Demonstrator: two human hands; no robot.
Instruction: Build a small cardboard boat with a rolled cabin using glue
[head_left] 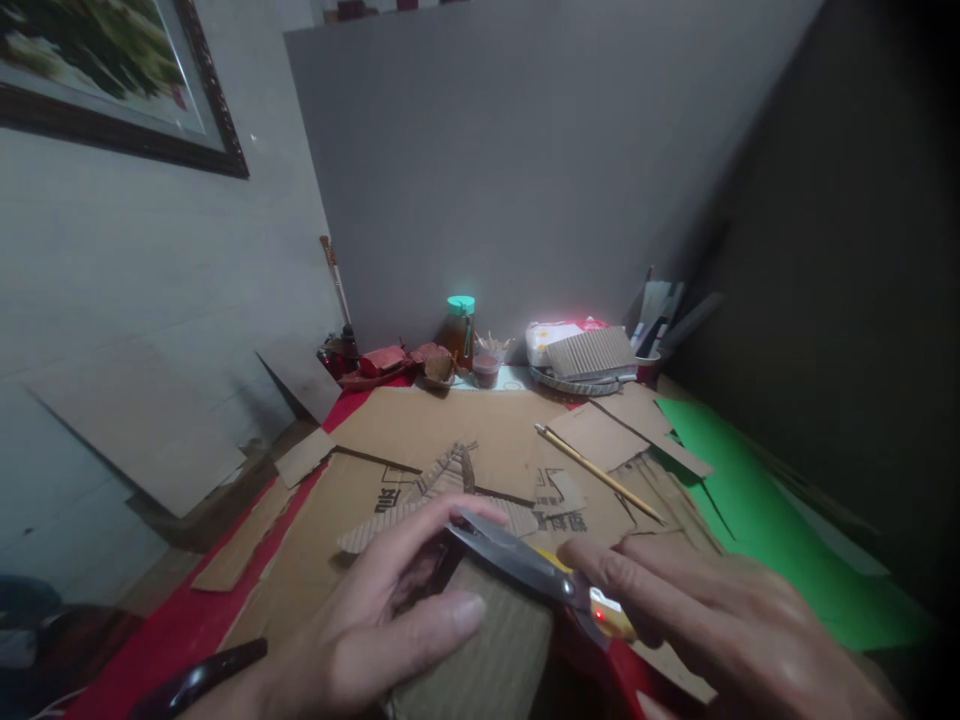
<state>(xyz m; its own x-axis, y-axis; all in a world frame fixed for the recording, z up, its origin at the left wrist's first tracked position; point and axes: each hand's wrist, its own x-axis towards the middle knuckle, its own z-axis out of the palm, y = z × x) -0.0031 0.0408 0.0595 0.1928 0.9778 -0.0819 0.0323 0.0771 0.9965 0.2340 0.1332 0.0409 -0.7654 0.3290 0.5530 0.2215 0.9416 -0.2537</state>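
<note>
My right hand (712, 610) grips a pair of scissors (525, 568) with dark metal blades and red and yellow handles. The blades point left, and their tips reach the fingers of my left hand (390, 610). That hand is curled around a brown piece of cardboard (487, 640), with the thumb on its near face and the fingers at its far edge. The blades lie along the cardboard's upper edge; whether they bite into it I cannot tell. Just beyond the left hand lies a ribbed cardboard shape with pointed arms (442, 475), partly hidden by the fingers.
A pencil-like stick (600, 475) lies across cardboard sheets (487, 425). On the right is a green sheet (757, 520). A jar with a turquoise lid (460, 325), a small cup (486, 370) and a tray of packets (581, 385) line the back. Several cardboard scraps lie left.
</note>
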